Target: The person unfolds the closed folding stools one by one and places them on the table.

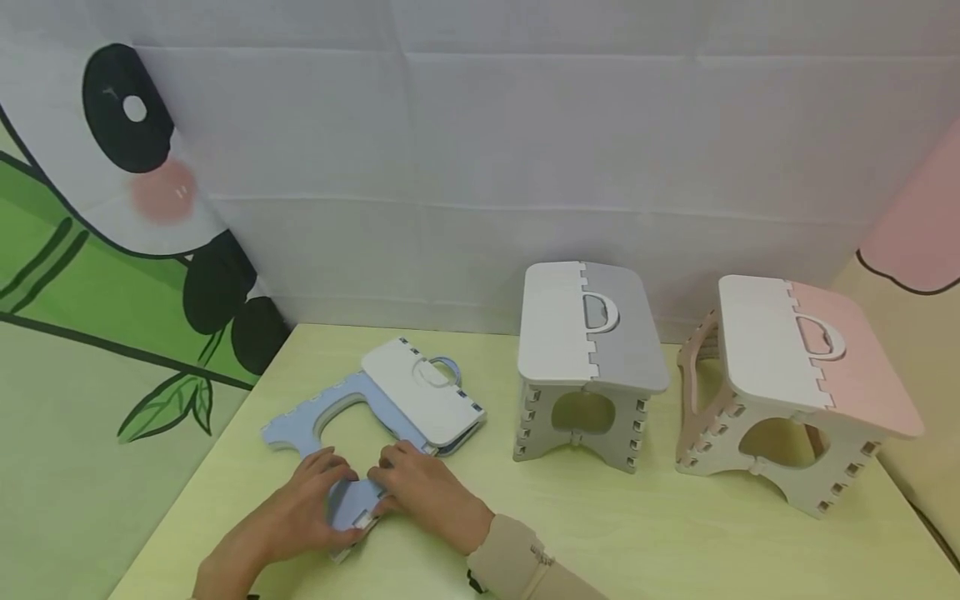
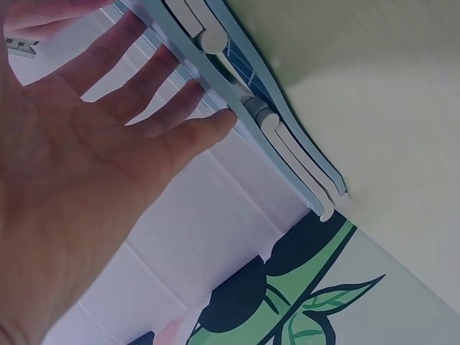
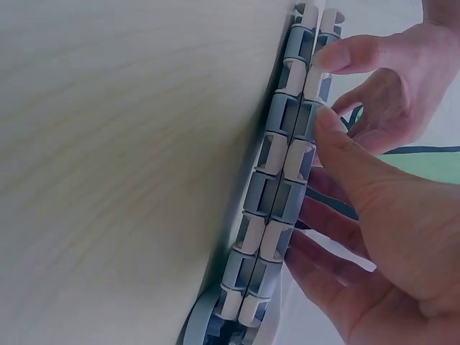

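Note:
A blue and white folding stool (image 1: 420, 396) lies folded down on its side at the left of the table, its white seat half with the looped handle turned away from me. My left hand (image 1: 300, 510) grips the near part of its blue leg panel (image 1: 351, 503), thumb on the near edge. Close beside it, my right hand (image 1: 427, 492) holds the same part from the other side. In the right wrist view both thumbs press along the toothed hinge edge (image 3: 277, 180), with the right fingers behind the panel. The left wrist view shows stacked panels (image 2: 266, 122) at the left fingertips.
A grey and white folding stool (image 1: 558, 325) stands unfolded right of centre. Farther right stands a pink and white one (image 1: 772, 350), also unfolded. A pale cloth wall (image 1: 480, 150) backs the yellow-green table (image 1: 600, 542). Cartoon panda print covers the left side.

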`<state>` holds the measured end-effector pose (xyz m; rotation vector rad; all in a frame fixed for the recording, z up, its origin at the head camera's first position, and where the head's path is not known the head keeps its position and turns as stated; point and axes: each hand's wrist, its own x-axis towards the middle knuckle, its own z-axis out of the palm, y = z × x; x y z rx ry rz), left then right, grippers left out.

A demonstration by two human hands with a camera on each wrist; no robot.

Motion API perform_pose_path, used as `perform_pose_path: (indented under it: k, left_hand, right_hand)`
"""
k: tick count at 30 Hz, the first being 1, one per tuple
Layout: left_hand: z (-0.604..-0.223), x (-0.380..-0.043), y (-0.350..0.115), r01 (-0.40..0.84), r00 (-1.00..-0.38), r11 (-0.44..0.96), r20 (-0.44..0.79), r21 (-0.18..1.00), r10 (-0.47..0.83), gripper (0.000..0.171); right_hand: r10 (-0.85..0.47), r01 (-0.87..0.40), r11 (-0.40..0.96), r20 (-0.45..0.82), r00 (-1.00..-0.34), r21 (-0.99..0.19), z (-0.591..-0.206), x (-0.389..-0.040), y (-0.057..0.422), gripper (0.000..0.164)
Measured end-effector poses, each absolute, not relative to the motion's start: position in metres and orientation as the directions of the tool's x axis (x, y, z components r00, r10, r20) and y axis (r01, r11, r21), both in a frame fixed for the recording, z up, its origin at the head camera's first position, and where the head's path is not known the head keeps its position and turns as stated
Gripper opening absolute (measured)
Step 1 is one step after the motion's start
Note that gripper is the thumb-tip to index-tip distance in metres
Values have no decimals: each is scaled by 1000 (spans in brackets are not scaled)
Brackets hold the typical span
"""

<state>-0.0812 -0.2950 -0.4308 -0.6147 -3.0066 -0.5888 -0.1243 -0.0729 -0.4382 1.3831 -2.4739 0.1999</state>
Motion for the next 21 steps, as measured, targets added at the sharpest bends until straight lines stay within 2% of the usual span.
perform_pose_path:
  k: [12,21]
  left_hand:
    - [-429,-78,-300,373,-923,851,58,369,379,59]
    - [-429,-78,-304,367,-920,844,19,391,391,60]
  right_hand:
    - [-813,-847,530,301,-498,31,-437,-118,-79,31]
    - [-823,-843,534,267,-502,63,-438,-114,-82,33]
